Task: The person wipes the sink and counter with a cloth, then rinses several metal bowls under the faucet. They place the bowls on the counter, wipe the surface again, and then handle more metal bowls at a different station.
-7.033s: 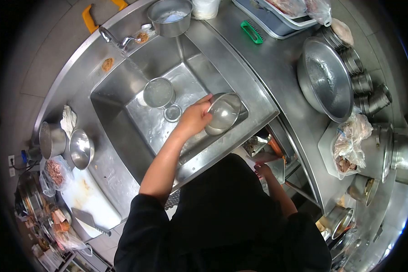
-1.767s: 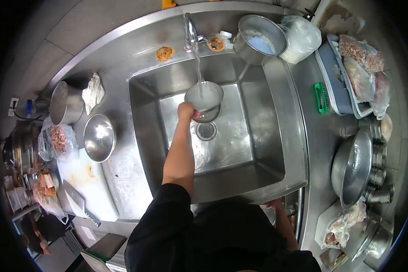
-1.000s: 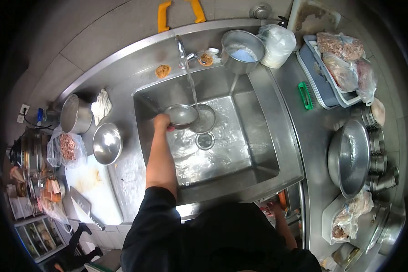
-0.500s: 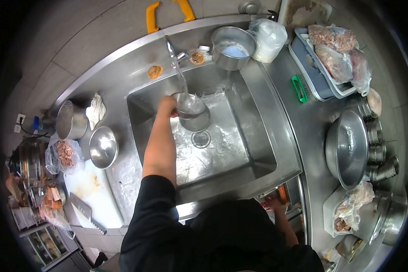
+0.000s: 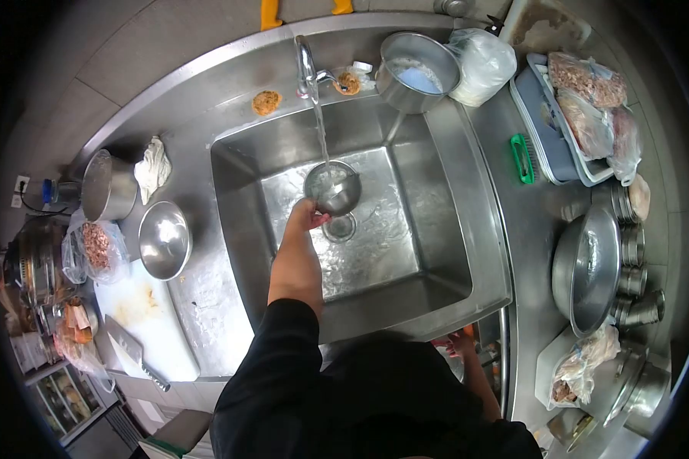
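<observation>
My left hand [image 5: 311, 215] reaches into the steel sink [image 5: 425, 222], its fingers curled at the near rim of a small metal bowl [image 5: 341, 194]. Water [image 5: 320, 134] runs from the tap [image 5: 306, 67] into that bowl, which sits low over the drain [image 5: 339, 227]. Close to my body, at the sink's lower right, my right hand [image 5: 459, 346] hangs beyond the front edge of the counter. Its fingers are small and partly hidden, and I cannot tell whether they grip anything. Something orange shows beside it.
Left of the sink lie a metal bowl [image 5: 165, 241], a white cloth [image 5: 153, 170], a pot [image 5: 109, 187] and a cleaver [image 5: 126, 340] on a white cutting board [image 5: 157, 306]. Rightward are a pot [image 5: 406, 88], a green brush [image 5: 523, 158], bagged meat [image 5: 586, 80] and a large basin [image 5: 587, 268].
My left hand has lowered the bowl from near the tap toward the drain, where a round metal shape lay beneath it. The view has shifted slightly. My right hand stays low at the front.
</observation>
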Tool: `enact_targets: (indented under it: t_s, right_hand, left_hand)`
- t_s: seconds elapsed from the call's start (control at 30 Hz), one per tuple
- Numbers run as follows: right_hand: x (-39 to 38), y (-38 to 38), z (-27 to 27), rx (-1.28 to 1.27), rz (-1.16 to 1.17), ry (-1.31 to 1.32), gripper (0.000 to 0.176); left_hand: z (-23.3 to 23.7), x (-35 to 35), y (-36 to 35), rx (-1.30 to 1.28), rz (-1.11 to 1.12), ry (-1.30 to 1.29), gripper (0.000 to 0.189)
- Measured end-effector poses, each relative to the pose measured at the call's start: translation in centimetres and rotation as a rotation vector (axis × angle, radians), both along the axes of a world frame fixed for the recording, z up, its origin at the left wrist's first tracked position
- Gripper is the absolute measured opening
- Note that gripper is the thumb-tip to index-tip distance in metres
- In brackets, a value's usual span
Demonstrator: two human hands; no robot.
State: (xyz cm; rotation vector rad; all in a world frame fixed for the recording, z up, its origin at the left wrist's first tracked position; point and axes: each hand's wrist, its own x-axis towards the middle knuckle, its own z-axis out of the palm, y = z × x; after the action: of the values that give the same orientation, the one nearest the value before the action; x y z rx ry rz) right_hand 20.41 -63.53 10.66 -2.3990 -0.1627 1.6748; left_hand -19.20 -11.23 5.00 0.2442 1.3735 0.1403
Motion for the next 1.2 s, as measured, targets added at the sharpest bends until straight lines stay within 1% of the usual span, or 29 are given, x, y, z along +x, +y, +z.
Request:
enact_targets:
  t_s: [0.07,0.1,0.2,0.27,0.37,0.43,0.47,0.5,0.53,0.57,0.6,0.63,0.7,0.73,0.77,0.8,0.83,0.87,0.9,0.93,0.97,1.0,1.07,1.1,1.13,1.17,1.2]
  right_hand:
    - [-0.5,0.8,1.1,0.005,-0.003,0.0,0.029]
    - [-0.7,1.2,1.5,0.024,-0.007,0.004,0.031]
    - [-1.6,2.2,2.4,0.023,0.001,-0.051,0.028]
    - [-0.2,0.4,-0.8,-0.004,0.016,-0.037,0.027]
    - [-0.3,0.8,-0.9,-0.034,0.04,-0.037,0.024]
    - [-0.4,1.4,-0.9,-0.032,0.053,-0.05,0.024]
    - [-0.4,1.8,-0.9,-0.027,0.079,-0.048,0.024]
    - [-0.2,2.0,-0.9,-0.021,0.104,-0.048,0.024]
    - [0.7,1.3,-2.1,-0.015,0.106,-0.049,0.024]
    - [1.7,0.8,-3.2,0.016,0.114,0.034,0.024]
    - [2.4,0.4,-4.0,0.048,0.124,0.117,0.025]
    - [2.4,0.6,-3.9,0.055,0.126,0.118,0.025]
    - [1.6,1.4,-2.7,0.056,0.256,0.021,0.027]
    - [0.7,2.5,-1.0,0.064,0.263,0.024,0.027]
    - [-0.3,3.6,0.9,0.04,0.223,0.0,0.029]
    - [-1.0,4.7,2.4,0.017,0.182,-0.026,0.03]
    - [-1.2,4.7,2.6,0.025,0.19,-0.028,0.03]
    - [-1.2,4.0,2.2,0.071,0.173,-0.06,0.028]
    - [-1.0,3.3,1.5,0.118,0.157,-0.092,0.025]
    - [-0.7,2.6,0.7,0.128,0.165,-0.096,0.025]
    - [-0.3,1.9,0.0,0.113,0.118,-0.082,0.025]
    - [-0.1,1.6,-0.3,0.097,0.07,-0.068,0.024]
    - [0.1,2.1,0.7,0.074,0.08,-0.044,0.024]
    - [0.1,2.2,1.1,0.042,0.083,-0.018,0.024]
    - [0.5,2.0,0.7,0.048,0.086,-0.021,0.024]
    - [1.3,1.7,-0.3,0.062,0.103,-0.018,0.027]
    - [1.5,1.4,-0.9,0.076,0.12,-0.012,0.03]
  left_hand:
    - [-1.8,0.0,-0.2,-0.03,0.101,-0.124,0.024]
    - [-2.5,0.0,-0.1,-0.042,0.105,-0.123,0.024]
    - [-4.6,-0.2,0.1,-0.064,0.259,-0.156,0.023]
    - [-3.8,-0.1,0.0,-0.06,0.274,-0.183,0.023]
    - [-4.3,-0.7,0.3,-0.097,0.303,-0.24,0.022]
    - [-4.7,-0.2,0.3,0.0,0.267,-0.139,0.024]
    - [-4.7,0.2,0.1,0.088,0.249,-0.102,0.027]
    - [-3.9,1.0,-0.1,0.092,0.251,-0.102,0.027]
    - [-2.8,2.0,-0.3,0.187,0.22,0.084,0.03]
    - [-1.7,2.5,-0.5,0.282,0.188,0.27,0.033]
    - [-2.4,2.3,-0.5,0.415,-0.047,0.402,0.034]
    - [-4.3,2.0,-0.7,0.422,-0.043,0.404,0.034]
    - [-8.5,1.2,-0.9,0.882,-0.32,0.773,0.037]
    - [-9.0,0.9,-1.2,0.981,-0.268,0.803,0.03]
    - [-7.7,1.0,-1.3,0.985,-0.259,0.81,0.03]
    - [-5.1,1.2,-1.3,0.829,-0.045,0.723,0.029]
    - [-2.0,1.3,-1.4,0.669,0.164,0.626,0.03]
    - [1.0,1.1,-2.0,0.691,0.17,0.52,0.033]
    - [2.4,0.8,-2.2,0.698,0.182,0.518,0.033]
    - [3.2,0.3,-2.3,0.685,0.268,0.472,0.034]
    - [4.1,-0.1,-2.4,0.671,0.353,0.423,0.036]
    - [4.6,-0.9,-2.0,0.677,0.362,0.421,0.036]
    - [5.4,-3.8,-0.3,0.547,0.405,0.247,0.039]
    - [7.2,-5.4,0.1,0.59,0.369,0.191,0.04]
    - [7.5,-7.0,0.6,0.651,0.439,0.116,0.039]
    - [10.0,-8.2,1.2,0.63,0.513,0.055,0.037]
    - [11.2,-9.8,2.3,0.528,0.493,0.031,0.037]
